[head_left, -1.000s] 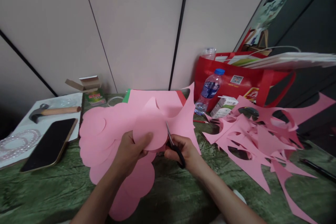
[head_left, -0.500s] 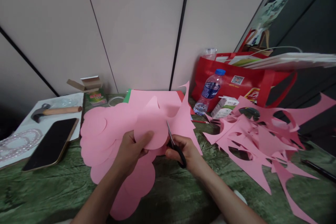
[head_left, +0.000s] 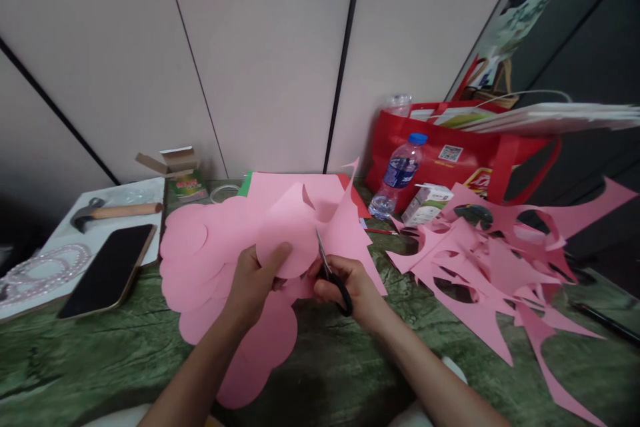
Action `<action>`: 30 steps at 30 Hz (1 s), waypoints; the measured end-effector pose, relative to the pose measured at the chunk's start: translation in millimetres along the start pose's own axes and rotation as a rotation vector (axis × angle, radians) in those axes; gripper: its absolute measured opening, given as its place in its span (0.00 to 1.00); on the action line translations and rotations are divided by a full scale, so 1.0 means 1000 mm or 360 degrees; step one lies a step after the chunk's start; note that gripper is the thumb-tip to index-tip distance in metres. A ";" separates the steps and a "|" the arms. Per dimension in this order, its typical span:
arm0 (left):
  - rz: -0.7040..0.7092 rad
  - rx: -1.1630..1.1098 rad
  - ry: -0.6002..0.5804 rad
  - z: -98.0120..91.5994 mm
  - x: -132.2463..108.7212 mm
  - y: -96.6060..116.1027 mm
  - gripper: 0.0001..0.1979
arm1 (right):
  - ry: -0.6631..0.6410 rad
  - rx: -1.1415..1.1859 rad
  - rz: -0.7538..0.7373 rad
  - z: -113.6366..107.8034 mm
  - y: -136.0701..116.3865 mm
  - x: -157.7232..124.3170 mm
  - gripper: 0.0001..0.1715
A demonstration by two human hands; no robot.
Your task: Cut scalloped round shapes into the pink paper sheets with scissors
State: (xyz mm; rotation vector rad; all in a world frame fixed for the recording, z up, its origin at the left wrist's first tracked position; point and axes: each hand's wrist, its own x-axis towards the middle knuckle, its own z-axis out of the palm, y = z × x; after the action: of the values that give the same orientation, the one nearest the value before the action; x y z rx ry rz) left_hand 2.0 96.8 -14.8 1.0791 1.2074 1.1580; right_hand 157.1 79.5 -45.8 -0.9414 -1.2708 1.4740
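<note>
My left hand (head_left: 257, 280) pinches a piece of pink paper (head_left: 287, 233) near its lower edge, thumb on top. The paper has a rounded lower outline and a pointed upper corner, with a narrow strip curling up at its right. In my right hand (head_left: 345, 283) is a pair of scissors (head_left: 333, 273) with black handles, my fingers through the loops. Its blades point up and lie against the paper's right edge. Below and left of my hands, overlapping pink paper circles (head_left: 200, 280) spread over the table. Pink sheets (head_left: 320, 183) lie behind, over green and red ones.
Pink offcuts (head_left: 480, 260) are heaped at the right, near a plastic bottle (head_left: 400, 177), a small white carton (head_left: 427, 205) and a red bag (head_left: 450, 160). At the left are a phone (head_left: 107, 273), a hammer (head_left: 115, 211), bead strings (head_left: 50, 270) and an opened box (head_left: 185, 177).
The paper's rounded edge has turned slightly, and the strip at its right has narrowed and shifted left. Both hands stay in nearly the same place. The view has shifted a little.
</note>
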 end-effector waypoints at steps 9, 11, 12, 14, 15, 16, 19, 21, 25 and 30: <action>0.0371 0.0224 0.0272 0.003 -0.011 0.014 0.14 | 0.0017 0.0077 -0.0146 0.013 0.001 -0.006 0.17; 0.0637 0.0450 0.0396 0.004 -0.017 0.020 0.11 | 0.0030 0.0091 -0.0195 0.016 0.000 -0.009 0.16; 0.0782 0.0524 0.0435 0.004 -0.020 0.023 0.09 | 0.0041 0.0092 -0.0221 0.017 -0.001 -0.010 0.16; 0.1032 0.0556 0.0490 0.005 -0.024 0.026 0.13 | 0.0069 0.0074 -0.0259 0.020 -0.003 -0.012 0.16; 0.1117 0.0506 0.0499 0.006 -0.025 0.027 0.16 | 0.0084 0.0062 -0.0269 0.021 -0.003 -0.012 0.16; 0.1168 0.0471 0.0510 0.006 -0.026 0.027 0.18 | 0.0098 0.0053 -0.0274 0.021 -0.003 -0.012 0.17; 0.1213 0.0572 0.0581 0.006 -0.024 0.026 0.22 | 0.0133 0.0050 -0.0291 0.022 -0.002 -0.011 0.17; 0.1224 0.0745 0.0608 0.005 -0.023 0.027 0.22 | 0.0162 0.0048 -0.0304 0.023 -0.002 -0.011 0.18; 0.1340 0.1181 0.0581 0.005 -0.036 0.039 0.23 | 0.0197 0.0043 -0.0309 0.025 -0.002 -0.010 0.18; 0.1182 0.1060 0.0581 0.009 -0.089 0.047 0.11 | 0.0216 0.0029 -0.0308 0.025 0.002 -0.008 0.17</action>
State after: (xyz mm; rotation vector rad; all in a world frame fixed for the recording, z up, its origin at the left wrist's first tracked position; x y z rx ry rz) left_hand 7.2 13.4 42.1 1.9947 1.5931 1.6041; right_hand 135.6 65.3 -43.6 -0.8658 -1.2114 1.2492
